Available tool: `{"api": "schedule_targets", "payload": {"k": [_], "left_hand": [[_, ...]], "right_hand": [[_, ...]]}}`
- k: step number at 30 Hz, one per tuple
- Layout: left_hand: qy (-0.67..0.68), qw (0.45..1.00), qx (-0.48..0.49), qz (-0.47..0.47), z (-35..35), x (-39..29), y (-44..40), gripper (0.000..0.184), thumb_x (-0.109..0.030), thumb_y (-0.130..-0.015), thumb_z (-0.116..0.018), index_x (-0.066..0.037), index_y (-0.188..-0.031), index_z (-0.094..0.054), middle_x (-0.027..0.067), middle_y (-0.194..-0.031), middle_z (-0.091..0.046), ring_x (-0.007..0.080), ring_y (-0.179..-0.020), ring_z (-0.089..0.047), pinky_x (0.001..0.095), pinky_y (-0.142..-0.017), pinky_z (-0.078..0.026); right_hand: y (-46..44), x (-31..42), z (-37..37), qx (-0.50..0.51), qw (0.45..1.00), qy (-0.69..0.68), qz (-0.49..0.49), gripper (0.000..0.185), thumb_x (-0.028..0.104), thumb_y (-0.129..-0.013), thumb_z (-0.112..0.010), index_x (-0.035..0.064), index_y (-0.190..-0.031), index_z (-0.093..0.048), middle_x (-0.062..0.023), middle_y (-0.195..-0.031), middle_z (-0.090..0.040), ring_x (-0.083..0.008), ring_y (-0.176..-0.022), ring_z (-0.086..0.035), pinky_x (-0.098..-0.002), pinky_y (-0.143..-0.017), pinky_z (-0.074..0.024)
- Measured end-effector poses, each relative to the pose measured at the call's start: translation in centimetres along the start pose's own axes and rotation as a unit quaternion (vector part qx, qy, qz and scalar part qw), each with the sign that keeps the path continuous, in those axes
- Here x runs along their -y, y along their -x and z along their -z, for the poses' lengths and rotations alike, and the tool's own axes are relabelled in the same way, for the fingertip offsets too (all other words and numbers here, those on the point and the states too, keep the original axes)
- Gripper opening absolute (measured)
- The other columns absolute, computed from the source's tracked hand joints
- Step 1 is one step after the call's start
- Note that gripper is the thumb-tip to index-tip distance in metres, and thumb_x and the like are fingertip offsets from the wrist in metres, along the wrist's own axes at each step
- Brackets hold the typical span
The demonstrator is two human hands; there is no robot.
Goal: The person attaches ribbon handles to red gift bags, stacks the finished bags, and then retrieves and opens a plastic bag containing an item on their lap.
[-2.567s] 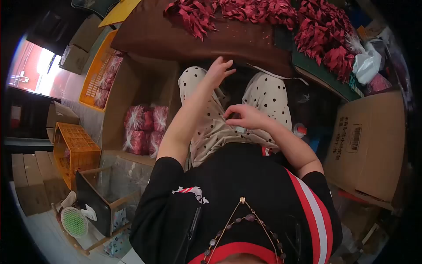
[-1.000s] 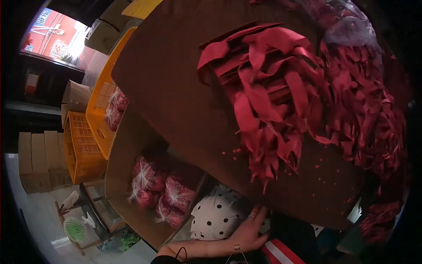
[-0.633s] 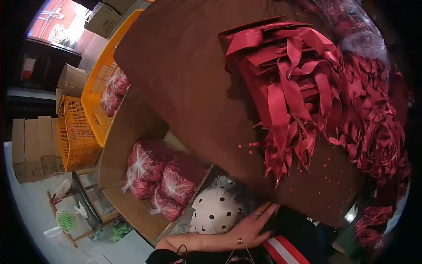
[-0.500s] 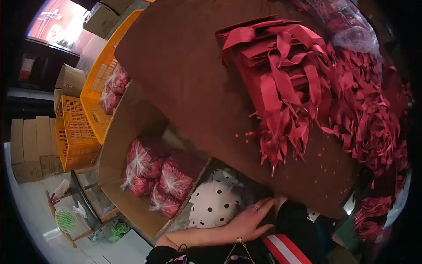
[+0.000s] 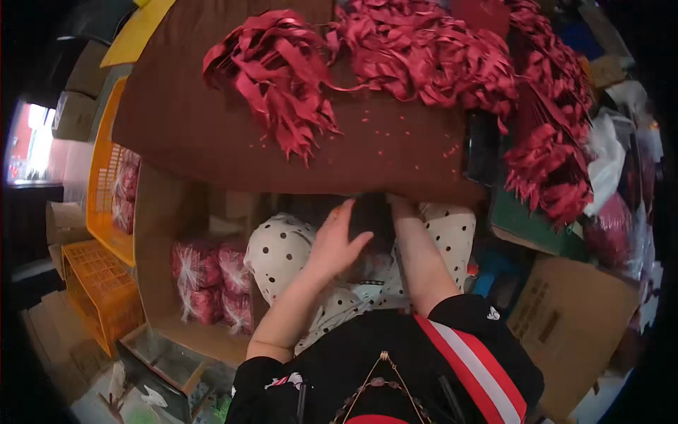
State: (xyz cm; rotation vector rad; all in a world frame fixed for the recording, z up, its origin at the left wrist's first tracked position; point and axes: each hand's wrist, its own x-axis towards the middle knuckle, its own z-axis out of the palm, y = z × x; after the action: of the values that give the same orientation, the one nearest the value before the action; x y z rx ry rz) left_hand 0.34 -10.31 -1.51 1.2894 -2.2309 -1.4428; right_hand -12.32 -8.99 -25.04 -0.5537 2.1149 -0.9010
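Note:
My left hand [image 5: 337, 244] is over my lap at the left side of a dark object [image 5: 372, 220], its thumb spread away from the fingers and lying near that object. What the dark object is, I cannot make out. My right forearm [image 5: 424, 265] reaches forward on the other side of it; the right hand is hidden by the dark object and the table edge. Ahead, on the brown-covered table [image 5: 212, 152], a bunch of red ribbon strips [image 5: 282, 71] lies left of a larger ribbon pile [image 5: 431, 63].
At left, a cardboard box [image 5: 159, 233] holds bagged red bundles [image 5: 201, 272], with orange crates [image 5: 106, 286] beyond. A dark flat item [image 5: 482, 148] rests at the table's right part. Another cardboard box [image 5: 572, 332] stands at right, near white plastic [image 5: 607, 159].
The view has swung back toward my lap, so the ribbons appear farther up and left. My left hand has moved from beside the table edge to the dark object, and my right forearm now shows.

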Motion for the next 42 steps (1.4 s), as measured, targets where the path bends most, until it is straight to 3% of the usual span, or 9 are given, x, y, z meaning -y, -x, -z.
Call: {"api": "schedule_targets", "payload": {"k": [8, 10, 19, 21, 23, 26, 31, 36, 42], "left_hand": [[-0.156, 0.987, -0.024, -0.004, -1.6, 4.3, -0.8, 0.071, -0.035, -0.084, -0.074, -0.005, -0.142, -0.046, 0.0272, -0.135, -0.052, 0.0428, -0.122, -0.054, 0.0461, -0.1, -0.046], [-0.248, 0.967, 0.041, 0.052, -2.1, 5.0, -1.0, 0.073, -0.036, -0.082, -0.075, -0.005, -0.142, -0.046, 0.0269, -0.137, -0.051, 0.042, -0.12, -0.055, 0.0458, -0.1, -0.047], [-0.434, 0.9, 0.049, -0.002, -6.5, 7.2, -4.3, 0.076, -0.03, -0.083, -0.072, -0.018, -0.149, -0.039, 0.0241, -0.159, -0.023, 0.0499, -0.12, -0.052, 0.0517, -0.096, -0.05], [-0.436, 0.899, 0.028, -0.038, -7.8, 8.7, -4.6, 0.072, -0.025, -0.078, -0.074, -0.017, -0.144, -0.044, 0.022, -0.158, -0.027, 0.0449, -0.121, -0.052, 0.0506, -0.095, -0.051], [-0.402, 0.913, 0.049, -0.042, -8.6, 9.5, -5.3, 0.076, -0.027, -0.079, -0.073, -0.019, -0.148, -0.041, 0.0217, -0.159, -0.025, 0.0466, -0.121, -0.053, 0.0524, -0.094, -0.051], [-0.404, 0.907, 0.105, -0.055, -9.8, 10.6, -5.3, 0.087, -0.034, -0.079, -0.072, -0.027, -0.155, -0.03, 0.0223, -0.162, -0.019, 0.0485, -0.127, -0.049, 0.0526, -0.098, -0.049], [-0.504, 0.838, 0.204, -0.045, -10.7, 8.3, -3.1, 0.09, -0.04, -0.083, -0.068, -0.03, -0.158, -0.021, 0.0257, -0.162, -0.01, 0.0527, -0.122, -0.049, 0.0554, -0.102, -0.043], [-0.471, 0.853, 0.212, -0.073, -10.8, 10.5, -1.0, 0.09, -0.042, -0.08, -0.065, -0.024, -0.158, -0.023, 0.0273, -0.143, -0.046, 0.0496, -0.103, -0.055, 0.0556, -0.093, -0.045], [-0.444, 0.869, 0.187, -0.112, -11.6, 11.5, 1.6, 0.094, -0.039, -0.073, -0.071, -0.024, -0.156, -0.028, 0.0236, -0.149, -0.041, 0.0459, -0.102, -0.056, 0.0537, -0.091, -0.047]], "right_hand": [[4.3, -5.2, 5.9, 0.048, 0.964, -0.163, -0.207, 0.05, 0.037, -0.092, -0.063, 0.002, -0.128, -0.06, -0.014, -0.131, -0.059, -0.0316, -0.116, -0.055, -0.0402, -0.097, -0.044], [5.8, -8.3, 4.0, 0.003, 0.982, -0.187, -0.033, 0.045, 0.033, -0.09, -0.063, -0.0022, -0.119, -0.062, -0.0159, -0.122, -0.061, -0.0338, -0.113, -0.057, -0.0435, -0.092, -0.0473], [12.9, -0.9, 10.9, 0.174, 0.903, -0.19, -0.344, 0.071, 0.033, -0.083, -0.073, 0.0066, -0.143, -0.047, -0.0127, -0.134, -0.056, -0.0317, -0.114, -0.058, -0.0459, -0.088, -0.0531], [16.3, 4.6, 19.6, 0.532, 0.836, -0.132, -0.042, 0.058, 0.035, -0.09, -0.072, 0.007, -0.138, -0.054, -0.0062, -0.119, -0.064, -0.0143, -0.101, -0.064, -0.03, -0.079, -0.0539], [18.4, 12.4, 30.9, 0.575, 0.791, -0.106, 0.177, 0.045, 0.023, -0.094, -0.069, 0.007, -0.134, -0.058, -0.0036, -0.117, -0.066, -0.0127, -0.102, -0.065, -0.0281, -0.084, -0.052], [19.2, 16.3, 44.7, 0.251, 0.876, -0.273, 0.309, 0.025, 0.012, -0.095, -0.064, 0.0059, -0.119, -0.066, -0.002, -0.099, -0.07, -0.0088, -0.084, -0.066, -0.0227, -0.071, -0.0501], [2.6, 13.7, 61.1, -0.484, 0.764, -0.22, 0.364, 0.025, 0.014, -0.091, -0.068, 0.0003, -0.112, -0.067, -0.009, -0.105, -0.069, -0.0174, -0.09, -0.064, -0.0285, -0.083, -0.05], [-6.2, 6.3, 69.0, -0.588, 0.8, 0.12, -0.032, 0.061, 0.033, -0.091, -0.063, 0.0072, -0.143, -0.047, -0.0218, -0.13, -0.058, -0.0423, -0.117, -0.055, -0.0491, -0.099, -0.0468], [-12.2, -2.4, 73.8, -0.457, 0.86, 0.167, -0.151, 0.069, 0.029, -0.087, -0.063, 0.0129, -0.148, -0.035, -0.0254, -0.13, -0.058, -0.0465, -0.119, -0.056, -0.0527, -0.098, -0.0481]]}}
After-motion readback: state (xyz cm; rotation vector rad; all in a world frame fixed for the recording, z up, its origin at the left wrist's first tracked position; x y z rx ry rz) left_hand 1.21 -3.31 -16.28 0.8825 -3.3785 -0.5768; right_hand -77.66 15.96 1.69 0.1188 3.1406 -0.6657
